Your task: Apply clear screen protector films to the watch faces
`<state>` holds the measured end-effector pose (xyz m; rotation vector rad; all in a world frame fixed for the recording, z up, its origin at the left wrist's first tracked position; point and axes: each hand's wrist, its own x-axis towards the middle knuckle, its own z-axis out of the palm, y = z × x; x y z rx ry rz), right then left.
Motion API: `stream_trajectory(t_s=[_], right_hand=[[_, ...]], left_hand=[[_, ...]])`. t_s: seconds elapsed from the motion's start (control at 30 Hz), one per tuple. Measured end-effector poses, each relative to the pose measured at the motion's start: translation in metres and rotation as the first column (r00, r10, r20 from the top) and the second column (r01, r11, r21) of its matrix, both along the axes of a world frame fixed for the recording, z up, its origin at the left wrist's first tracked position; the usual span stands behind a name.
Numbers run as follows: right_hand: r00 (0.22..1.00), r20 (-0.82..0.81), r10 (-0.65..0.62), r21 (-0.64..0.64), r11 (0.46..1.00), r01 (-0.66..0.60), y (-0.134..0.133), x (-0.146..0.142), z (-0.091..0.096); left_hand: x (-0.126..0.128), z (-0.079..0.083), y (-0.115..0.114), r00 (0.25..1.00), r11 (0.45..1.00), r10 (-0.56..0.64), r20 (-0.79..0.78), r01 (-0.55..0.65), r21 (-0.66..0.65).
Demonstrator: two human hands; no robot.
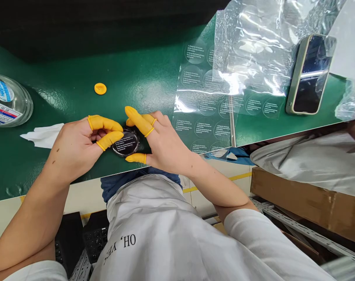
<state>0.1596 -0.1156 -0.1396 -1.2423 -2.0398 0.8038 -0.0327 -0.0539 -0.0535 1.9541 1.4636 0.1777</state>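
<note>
A round black watch face (125,142) with white printed text on its film lies at the near edge of the green mat (78,78). My left hand (80,144), wearing yellow finger cots, pinches its left side with thumb and forefinger. My right hand (160,142), also in yellow cots, grips its right side, thumb below and fingers above. Both hands are closed on the watch face.
A clear sticker sheet (206,109) with round printed labels lies right of my hands, crinkled plastic bags (253,50) and a phone (310,74) beyond it. A loose yellow finger cot (100,88), a white wipe (43,135) and a glass jar (7,99) sit left. A cardboard box (306,203) stands below right.
</note>
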Motion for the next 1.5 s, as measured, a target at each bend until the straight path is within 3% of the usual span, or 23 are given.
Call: stream_trajectory(t_s=[0.13, 0.23, 0.33, 0.43, 0.5, 0.57, 0.73, 1.0, 1.17, 1.3, 1.4, 1.5], right_hand=[[1.000, 0.000, -0.007, -0.011, 1.000, 0.007, 0.000, 0.001, 0.000], [1.000, 0.002, 0.017, -0.027, 0.999, -0.017, 0.000, 0.001, -0.001], [1.000, -0.002, 0.031, -0.024, 0.999, -0.031, 0.000, 0.002, -0.002], [1.000, -0.001, 0.018, -0.016, 1.000, -0.018, -0.001, 0.001, -0.003], [1.000, 0.001, 0.009, 0.004, 1.000, -0.009, -0.001, 0.001, -0.004], [1.000, 0.009, -0.005, 0.032, 0.999, 0.005, -0.002, 0.000, -0.006], [0.998, 0.060, -0.030, 0.081, 0.996, 0.025, -0.003, -0.002, -0.008], [0.998, 0.063, -0.030, 0.076, 0.997, 0.025, -0.003, -0.002, -0.006], [0.998, 0.066, -0.015, 0.047, 0.999, 0.012, -0.003, 0.000, -0.004], [0.999, 0.051, -0.009, 0.028, 1.000, 0.008, -0.002, 0.000, -0.005], [0.999, 0.032, -0.015, 0.023, 1.000, 0.015, -0.002, 0.000, -0.005], [1.000, 0.012, -0.009, 0.024, 1.000, 0.009, -0.001, -0.001, -0.004]], left_hand=[[-0.001, 0.001, -0.003, 0.995, 0.996, -0.026, 0.093, 0.018, 0.088], [-0.006, 0.007, -0.012, 0.996, 0.963, -0.075, 0.051, 0.059, 0.263], [-0.016, 0.009, -0.033, 0.977, 0.842, -0.143, -0.156, 0.203, 0.499], [-0.022, 0.001, -0.062, 0.919, 0.688, -0.209, -0.333, 0.380, 0.618], [-0.022, -0.010, -0.079, 0.890, 0.629, -0.215, -0.402, 0.442, 0.640], [-0.017, -0.022, -0.091, 0.899, 0.601, -0.204, -0.388, 0.428, 0.675], [0.000, -0.040, -0.096, 0.940, 0.629, -0.170, -0.296, 0.335, 0.702], [0.001, -0.043, -0.098, 0.969, 0.683, -0.098, -0.229, 0.233, 0.692], [-0.009, -0.037, -0.097, 0.958, 0.649, -0.077, -0.277, 0.259, 0.715], [-0.018, -0.033, -0.097, 0.945, 0.674, -0.043, -0.325, 0.268, 0.689], [-0.019, -0.034, -0.098, 0.964, 0.690, -0.019, -0.265, 0.205, 0.695], [-0.014, -0.038, -0.098, 0.973, 0.653, -0.011, -0.230, 0.181, 0.735]])
